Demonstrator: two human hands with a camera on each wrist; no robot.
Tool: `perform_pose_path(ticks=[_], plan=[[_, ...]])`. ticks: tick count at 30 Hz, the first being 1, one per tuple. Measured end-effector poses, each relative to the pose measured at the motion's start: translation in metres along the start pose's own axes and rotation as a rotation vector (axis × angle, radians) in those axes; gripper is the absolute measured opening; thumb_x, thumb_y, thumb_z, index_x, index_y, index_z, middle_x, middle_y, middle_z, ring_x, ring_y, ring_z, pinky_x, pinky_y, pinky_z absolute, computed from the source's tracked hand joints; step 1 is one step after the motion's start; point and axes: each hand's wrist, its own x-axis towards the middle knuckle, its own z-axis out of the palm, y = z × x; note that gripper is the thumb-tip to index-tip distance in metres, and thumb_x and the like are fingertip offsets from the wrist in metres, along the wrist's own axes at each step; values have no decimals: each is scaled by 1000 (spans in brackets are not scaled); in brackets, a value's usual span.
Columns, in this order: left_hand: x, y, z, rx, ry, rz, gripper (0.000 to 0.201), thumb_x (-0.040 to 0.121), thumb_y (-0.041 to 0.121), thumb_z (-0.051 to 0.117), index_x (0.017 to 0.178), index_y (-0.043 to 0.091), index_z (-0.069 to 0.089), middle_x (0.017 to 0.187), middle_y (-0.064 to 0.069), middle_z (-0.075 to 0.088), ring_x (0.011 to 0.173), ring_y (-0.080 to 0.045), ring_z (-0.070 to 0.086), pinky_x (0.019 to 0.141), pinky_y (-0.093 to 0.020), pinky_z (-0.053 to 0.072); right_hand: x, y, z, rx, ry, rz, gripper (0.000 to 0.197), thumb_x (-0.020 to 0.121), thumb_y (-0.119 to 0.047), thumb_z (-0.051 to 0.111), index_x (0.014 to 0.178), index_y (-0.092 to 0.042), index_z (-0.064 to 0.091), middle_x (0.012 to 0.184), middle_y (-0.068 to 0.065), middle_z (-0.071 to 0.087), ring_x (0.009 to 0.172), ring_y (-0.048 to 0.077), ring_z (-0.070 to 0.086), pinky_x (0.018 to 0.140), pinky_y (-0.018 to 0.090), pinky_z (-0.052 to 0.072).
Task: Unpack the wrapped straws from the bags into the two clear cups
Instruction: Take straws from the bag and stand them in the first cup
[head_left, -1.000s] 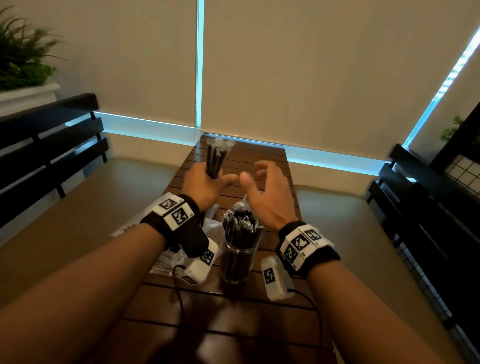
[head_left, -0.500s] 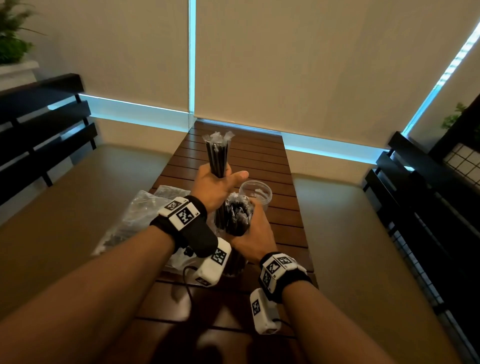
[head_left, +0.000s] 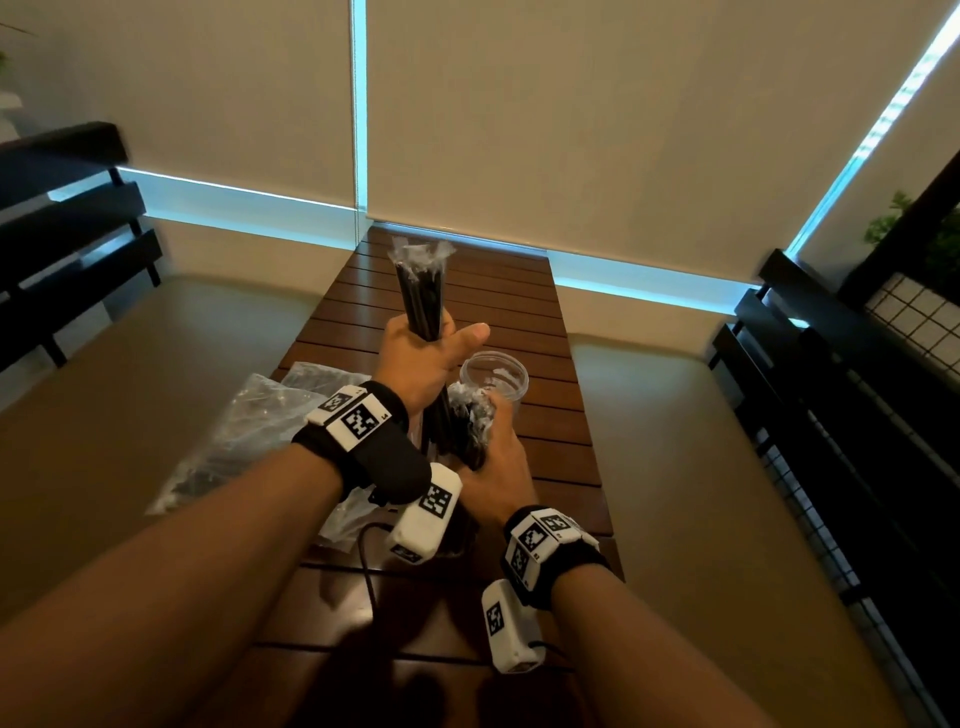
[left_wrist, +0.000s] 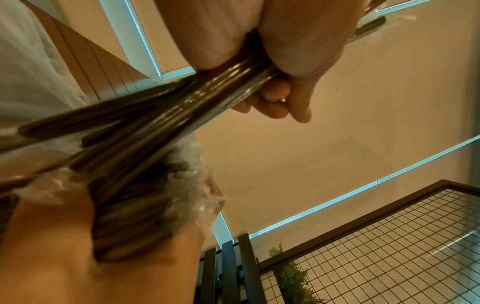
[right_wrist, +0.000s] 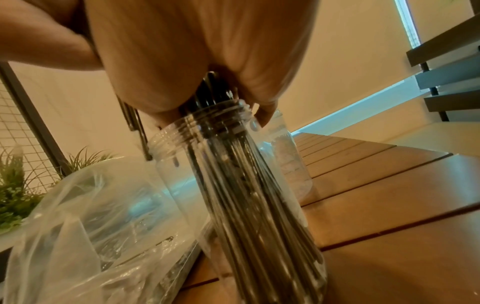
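My left hand (head_left: 423, 364) grips a bundle of black wrapped straws (head_left: 420, 296) upright above the table; the left wrist view shows its fingers (left_wrist: 275, 96) curled round the bundle (left_wrist: 207, 96). Just to the right and lower, my right hand (head_left: 493, 462) clasps the tops of the straws (head_left: 467, 431) standing in the near clear cup (right_wrist: 187, 164), which is packed with them (right_wrist: 259, 216). A second clear cup (head_left: 496, 374) stands right behind, with no black straws visible in it. The lower end of the left hand's bundle reaches down beside the near cup.
Crumpled clear plastic bags (head_left: 239, 431) with more dark straws lie on the left of the slatted wooden table (head_left: 550, 415). Cushioned benches flank the table, with dark slatted backrests (head_left: 831, 415) at both sides. A blind-covered window closes off the far end.
My right hand, open above the near cup before, has dropped and closed round the straws in it. The left hand still holds its bundle upright, now close beside the right hand.
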Motion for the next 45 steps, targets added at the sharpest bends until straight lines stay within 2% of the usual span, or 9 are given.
perform_pose_path(ticks=[8, 12, 21, 25, 30, 34, 38, 41, 45], plan=[[10, 8, 4, -55, 146, -23, 41, 81, 21, 75, 58, 18, 42, 56, 1, 49, 61, -12, 55, 65, -24, 46, 6, 6, 1, 99, -115, 23, 114, 61, -61, 83, 143, -59, 4, 153, -6, 33, 137, 16, 40, 108, 51, 40], [7, 14, 6, -83, 117, 32, 41, 82, 20, 75, 59, 16, 42, 58, 0, 45, 61, -10, 55, 61, -15, 48, 6, 12, 7, 75, -58, 14, 121, 51, -73, 80, 144, -56, 3, 149, -3, 39, 133, 18, 45, 104, 50, 44], [-20, -39, 5, 14, -67, -128, 41, 78, 23, 78, 55, 20, 45, 54, 3, 45, 56, -16, 48, 71, -43, 49, 7, 8, 5, 56, -22, -38, 104, 55, -55, 87, 139, -50, 24, 131, -13, 53, 117, 8, 58, 92, 41, 54], [-18, -23, 9, -14, -133, -102, 38, 83, 23, 74, 60, 15, 44, 53, 4, 42, 52, -10, 45, 66, -32, 47, 4, 6, -1, 55, -3, -43, 87, 60, -48, 85, 122, -62, 25, 125, -11, 57, 110, 8, 61, 89, 39, 55], [-21, -28, 7, 9, -167, -125, 37, 84, 18, 73, 57, 16, 47, 55, 2, 50, 60, -17, 57, 67, -29, 49, 5, 5, 2, 22, 5, -59, 87, 59, -52, 84, 128, -46, 31, 123, -12, 54, 110, 7, 59, 88, 34, 55], [-31, -46, 7, 100, -190, -183, 24, 82, 22, 74, 68, 24, 54, 85, 2, 69, 81, -8, 67, 78, -30, 50, 9, 0, 4, -54, 6, -131, 71, 64, -47, 76, 127, -37, 45, 118, -14, 51, 104, -2, 55, 84, 24, 53], [-29, -42, 6, 366, -119, -68, 28, 76, 38, 77, 74, 23, 54, 98, -4, 55, 89, -19, 60, 78, -28, 49, 10, 3, 9, -122, -38, -84, 64, 66, -52, 71, 124, -38, 48, 111, -14, 57, 93, -2, 60, 74, 23, 57], [-34, -31, 5, 514, -69, 58, 28, 75, 32, 80, 75, 15, 58, 99, 3, 46, 85, -7, 52, 72, -9, 41, 6, 3, 10, -129, -26, -63, 71, 66, -52, 71, 129, -35, 43, 110, -20, 57, 92, -4, 60, 69, 12, 50], [-34, -9, 3, 526, -50, 201, 47, 73, 33, 82, 107, 24, 52, 110, 8, 45, 89, 0, 47, 76, -9, 42, 0, 2, 11, -62, 15, -34, 80, 66, -49, 73, 133, -31, 32, 115, -11, 61, 97, 9, 65, 75, 32, 59]])
